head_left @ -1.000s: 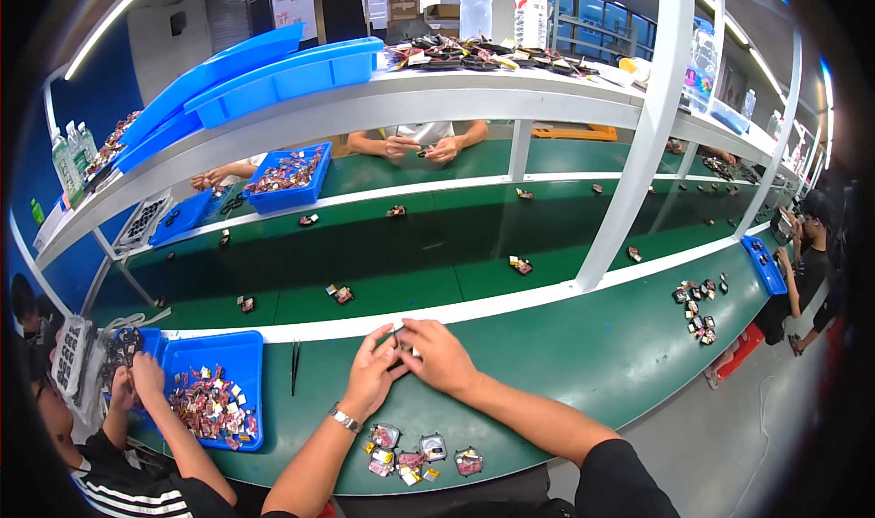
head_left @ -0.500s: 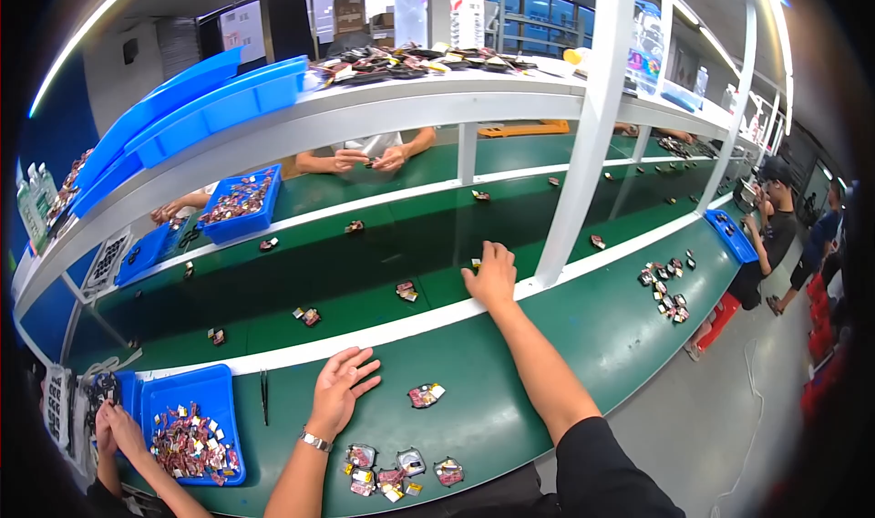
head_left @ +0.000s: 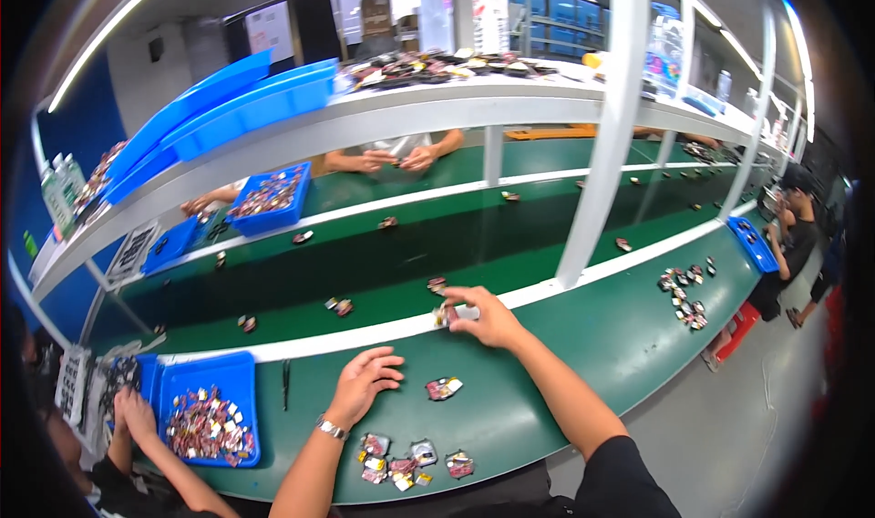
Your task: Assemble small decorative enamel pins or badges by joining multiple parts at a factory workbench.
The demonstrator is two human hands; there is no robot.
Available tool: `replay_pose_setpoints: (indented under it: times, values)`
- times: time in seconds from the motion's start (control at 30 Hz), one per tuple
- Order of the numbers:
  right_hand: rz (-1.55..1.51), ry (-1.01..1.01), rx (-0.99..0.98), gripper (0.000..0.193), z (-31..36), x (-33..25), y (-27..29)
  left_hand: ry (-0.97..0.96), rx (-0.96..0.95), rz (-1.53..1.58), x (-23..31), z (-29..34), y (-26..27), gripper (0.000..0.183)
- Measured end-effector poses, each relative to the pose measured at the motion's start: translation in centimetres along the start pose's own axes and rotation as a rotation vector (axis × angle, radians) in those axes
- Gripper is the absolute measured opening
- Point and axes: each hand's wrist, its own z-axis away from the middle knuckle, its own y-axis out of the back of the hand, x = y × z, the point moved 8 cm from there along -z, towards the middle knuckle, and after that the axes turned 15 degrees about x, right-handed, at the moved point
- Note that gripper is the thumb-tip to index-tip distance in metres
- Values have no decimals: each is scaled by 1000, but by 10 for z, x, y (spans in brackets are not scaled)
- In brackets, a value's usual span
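Observation:
My right hand [head_left: 489,317] pinches a small black electronic part with red wires and pale labels [head_left: 447,315] over the white rail [head_left: 365,337]. The part is partly smeared by motion and covered by my fingers. My left hand [head_left: 365,386], a metal watch on its wrist, hovers above the green worktop with its fingers apart and nothing in them. A similar wired part [head_left: 444,388] lies on the worktop to its right. Nearer to me, between my forearms, a cluster of several such parts [head_left: 401,471] rests near the table's edge.
A blue bin [head_left: 255,381] of wired parts stands at left, beside a co-worker's hands [head_left: 135,418]. Black tweezers [head_left: 285,386] lie next to it. Spaced parts sit on the dark green conveyor [head_left: 456,231]. A white post [head_left: 602,153] rises from the rail; more parts [head_left: 682,295] lie right.
My right hand has come back from the belt toward me, now with a wired part in its fingers. The left hand stays open. The view has shifted slightly; parts on the belt have moved.

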Motion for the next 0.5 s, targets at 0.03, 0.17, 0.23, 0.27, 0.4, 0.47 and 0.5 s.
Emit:
replay_pose_setpoints:
  times: [0.03, 0.17, 0.23, 0.27, 0.4, 0.47, 0.5]
  values:
    - [15, 87, -100, 64, 11, -31, -8, 30, -46, -8, 1, 2, -12, 40]
    - [32, 236, -291, 64, 32, -82, -37, 149, -222, 50, -11, 0, -36, 45]
    - [41, 236, -340, 60, 34, -90, -59, 110, -241, -31, -9, 2, -22, 46]
    - [12, 265, -348, 57, 34, -91, -71, 68, -188, -17, -9, 0, -10, 44]
    - [-43, 368, -125, 40, 38, -92, -78, 14, 31, -5, 3, 3, 3, 33]
    - [-32, 337, -17, 25, 44, -101, -72, 18, 144, 44, 2, 3, 4, 31]
    - [18, 353, 59, 22, 48, -103, -70, 11, 152, 47, -2, 0, 6, 33]
